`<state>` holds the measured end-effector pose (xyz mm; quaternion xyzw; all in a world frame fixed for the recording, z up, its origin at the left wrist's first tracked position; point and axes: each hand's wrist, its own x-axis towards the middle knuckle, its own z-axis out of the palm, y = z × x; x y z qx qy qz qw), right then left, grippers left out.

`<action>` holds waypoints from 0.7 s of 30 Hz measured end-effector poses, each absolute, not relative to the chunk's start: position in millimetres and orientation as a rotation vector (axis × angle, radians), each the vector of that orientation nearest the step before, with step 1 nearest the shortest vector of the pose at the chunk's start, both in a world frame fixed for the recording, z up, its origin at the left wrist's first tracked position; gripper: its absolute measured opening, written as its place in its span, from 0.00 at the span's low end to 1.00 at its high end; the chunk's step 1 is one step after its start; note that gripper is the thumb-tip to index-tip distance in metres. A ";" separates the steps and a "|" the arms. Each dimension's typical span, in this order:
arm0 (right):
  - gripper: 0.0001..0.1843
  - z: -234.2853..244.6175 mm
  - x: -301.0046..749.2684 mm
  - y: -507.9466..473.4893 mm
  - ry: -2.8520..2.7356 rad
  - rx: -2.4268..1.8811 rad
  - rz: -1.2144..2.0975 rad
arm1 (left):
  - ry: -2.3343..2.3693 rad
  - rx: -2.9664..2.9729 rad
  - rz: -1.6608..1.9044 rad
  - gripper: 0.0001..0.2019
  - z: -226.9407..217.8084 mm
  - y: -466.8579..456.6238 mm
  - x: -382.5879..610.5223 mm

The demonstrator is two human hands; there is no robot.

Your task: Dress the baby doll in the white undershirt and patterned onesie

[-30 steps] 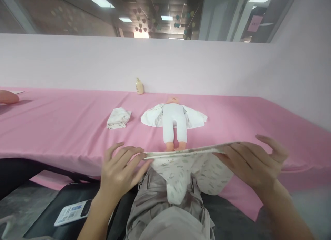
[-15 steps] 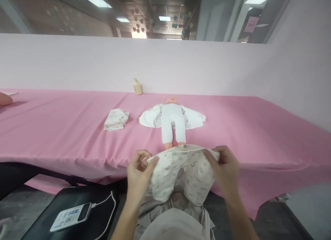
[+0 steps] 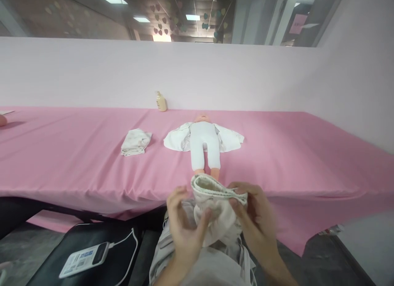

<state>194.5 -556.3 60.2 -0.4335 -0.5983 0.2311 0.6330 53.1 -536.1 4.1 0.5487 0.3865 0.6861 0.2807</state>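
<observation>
A pair of small patterned baby pants (image 3: 215,212) hangs in front of my lap, its waistband gathered and the opening facing up. On the right side, my right hand (image 3: 254,216) pinches the waistband between thumb and fingers. My left hand (image 3: 186,226) is open at the left side of the pants, fingers and thumb apart; its thumb lies close to the cloth, and I cannot tell whether it touches. Just beyond, a doll (image 3: 205,140) in a white bodysuit lies on its back, feet toward me. Under the doll a white jacket (image 3: 229,139) is spread out.
Left of the doll lies a folded white cloth (image 3: 136,142) on the pink-covered table (image 3: 76,154). A pump bottle (image 3: 161,101) stands by the wall. At lower left, a power bank (image 3: 84,259) with a white cable rests on a black chair (image 3: 46,273).
The pants were stretched wide between both hands with the legs hanging down. My left hand has let go of the waistband, which is now bunched and held by my right hand.
</observation>
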 end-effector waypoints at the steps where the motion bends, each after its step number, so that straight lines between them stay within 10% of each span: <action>1: 0.05 62.1 196.3 -554.7 -1.353 -0.991 0.520 | 1.043 1.430 1.761 0.24 3.7 -528.2 49.7; 7: 0.14 62.6 196.6 -539.7 -1.434 -1.047 0.693 | 1.001 1.336 1.368 0.10 11.5 -508.7 35.0; 21: 0.09 117.2 223.0 -468.6 -1.238 -1.133 0.479 | 0.966 0.935 0.672 0.21 -38.6 -531.3 44.8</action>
